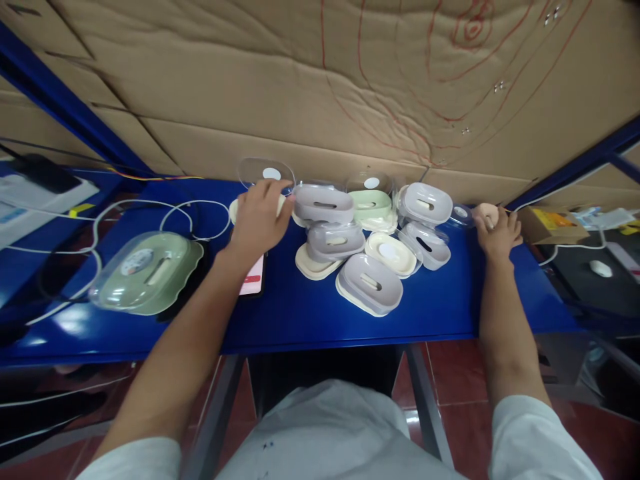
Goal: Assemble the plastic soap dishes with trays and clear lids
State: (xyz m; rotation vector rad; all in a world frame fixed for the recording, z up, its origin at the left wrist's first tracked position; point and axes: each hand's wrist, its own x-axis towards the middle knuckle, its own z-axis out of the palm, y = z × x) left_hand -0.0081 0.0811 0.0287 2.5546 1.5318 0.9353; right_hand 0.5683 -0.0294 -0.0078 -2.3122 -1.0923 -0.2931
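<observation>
My left hand is over a cream oval base at the back of the table, its fingers and thumb bent around it. Behind the fingertips stands a clear lid with a white round label. Far to the right, my right hand grips a peach-coloured rounded piece; its full shape is hidden. Between the hands lie several grey slotted oval trays, like soap dishes, some on cream bases. Among them are a pale green tray and a cream oval piece.
A larger green slotted tray under a clear cover lies left, beside white cables. A phone is under my left forearm. A cardboard wall closes the back of the blue table. An open carton stands at right.
</observation>
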